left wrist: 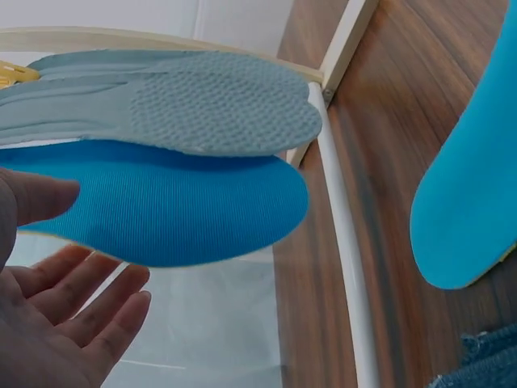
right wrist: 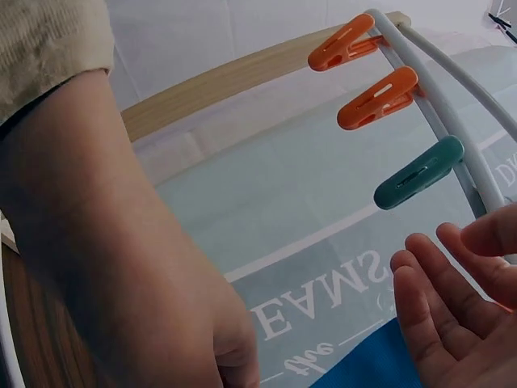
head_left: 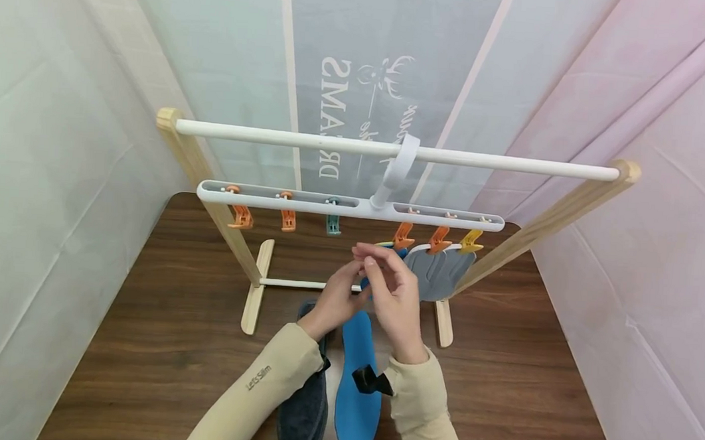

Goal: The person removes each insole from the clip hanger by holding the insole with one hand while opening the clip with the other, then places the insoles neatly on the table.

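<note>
A blue insole (left wrist: 186, 202) hangs from an orange clip (head_left: 403, 236) on the white hanger (head_left: 365, 207), mostly hidden behind the hands in the head view. My left hand (head_left: 339, 296) is at this insole, its thumb overlapping the blue face and its loosely spread fingers by the lower edge. Close beside it, my right hand (head_left: 393, 288) is raised under the hanger with relaxed fingers. The right wrist view has the right hand (right wrist: 460, 315) near the insole and a green clip (right wrist: 420, 174). Next to the blue insole hang grey insoles (head_left: 439, 271).
The hanger hooks over the rod of a wooden rack (head_left: 538, 223). Orange clips (head_left: 288, 220) and a green clip (head_left: 333, 224) dangle at left; a yellow clip (head_left: 471, 241) is at right. Another blue insole (head_left: 357, 406) and a dark shoe (head_left: 303, 410) lie on the wood surface.
</note>
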Tool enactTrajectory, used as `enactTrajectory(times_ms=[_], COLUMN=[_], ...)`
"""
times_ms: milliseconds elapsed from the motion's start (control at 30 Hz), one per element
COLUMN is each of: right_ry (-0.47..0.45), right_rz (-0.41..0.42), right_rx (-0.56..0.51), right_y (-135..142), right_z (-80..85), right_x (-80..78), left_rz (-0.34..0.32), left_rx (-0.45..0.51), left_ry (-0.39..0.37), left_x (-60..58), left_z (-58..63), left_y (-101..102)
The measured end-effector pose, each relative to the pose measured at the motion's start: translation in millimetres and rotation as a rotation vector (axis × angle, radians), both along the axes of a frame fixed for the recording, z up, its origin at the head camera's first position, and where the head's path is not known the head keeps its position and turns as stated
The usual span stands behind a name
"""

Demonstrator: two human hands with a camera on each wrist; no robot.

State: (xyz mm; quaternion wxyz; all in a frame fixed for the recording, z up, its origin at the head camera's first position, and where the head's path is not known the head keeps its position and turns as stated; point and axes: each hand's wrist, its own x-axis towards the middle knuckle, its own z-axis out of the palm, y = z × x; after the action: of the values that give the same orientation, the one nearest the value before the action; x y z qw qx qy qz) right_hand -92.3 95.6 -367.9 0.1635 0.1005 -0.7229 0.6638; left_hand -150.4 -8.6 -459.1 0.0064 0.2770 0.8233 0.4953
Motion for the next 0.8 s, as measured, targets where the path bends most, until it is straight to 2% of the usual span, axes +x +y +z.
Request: enactTrajectory(times_ms=[133, 333, 500, 667, 800], right_ry=[0.029, 0.071, 0.066, 0.069, 0.085], right_rz=[-0.072, -0.183, -0.249, -0.29, -0.314], right_rx=[-0.023, -0.081, -0.112, -0.121, -0.117], right_y=[3, 9, 12, 14, 15], right_z=[-1.6, -4.1, -6.4, -7.3, -5.4], right_x=[0.3, -1.3, -0.9, -0.8, -1.4], left_rz=[-0.003, 0.021, 0.027, 0.037, 0.029], left_rx=[-0.03, -0.058, -0.053, -0.035, -0.019], left_ry=[0.0, 0.054, 0.075, 0.071, 0.037], left_x=[-0.8, 0.4, 1.9, 3.5, 5.9], left_z=[2.5, 1.9, 2.1, 0.8, -1.1], left_y=[5, 8, 8, 8, 7])
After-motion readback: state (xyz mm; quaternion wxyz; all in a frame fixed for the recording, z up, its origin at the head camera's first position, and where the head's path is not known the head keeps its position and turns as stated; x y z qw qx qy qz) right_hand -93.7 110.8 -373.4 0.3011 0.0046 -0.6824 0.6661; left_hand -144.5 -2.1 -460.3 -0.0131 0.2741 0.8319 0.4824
